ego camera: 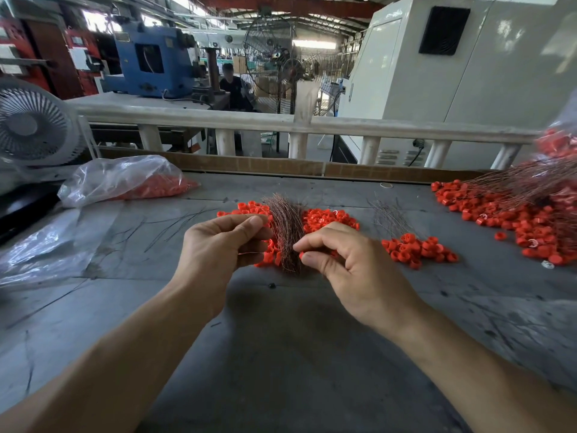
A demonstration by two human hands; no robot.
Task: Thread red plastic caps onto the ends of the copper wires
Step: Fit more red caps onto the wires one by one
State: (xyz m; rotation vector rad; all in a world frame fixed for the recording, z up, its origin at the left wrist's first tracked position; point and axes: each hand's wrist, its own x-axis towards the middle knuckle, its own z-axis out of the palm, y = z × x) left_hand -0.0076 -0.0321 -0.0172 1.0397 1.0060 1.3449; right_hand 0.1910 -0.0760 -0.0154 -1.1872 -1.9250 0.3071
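We saw two bare forearms and hands, the left hand point(218, 242) and right hand point(352, 267), without sleeves, gloves or jewellery.

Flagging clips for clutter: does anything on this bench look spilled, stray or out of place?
Mostly orderly working piles. Loose thin wires lie scattered on the grey table left of the copper wire bundle, away from any pile. A few white caps sit among the red caps on the right.

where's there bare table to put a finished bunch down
Free: the near table between the forearms, and the strip behind the centre cap pile, up to the cardboard edge. A smaller gap lies between the small cap pile and the right heap. Crowded: around the wire bundle, and the left side with loose wires and plastic bags.
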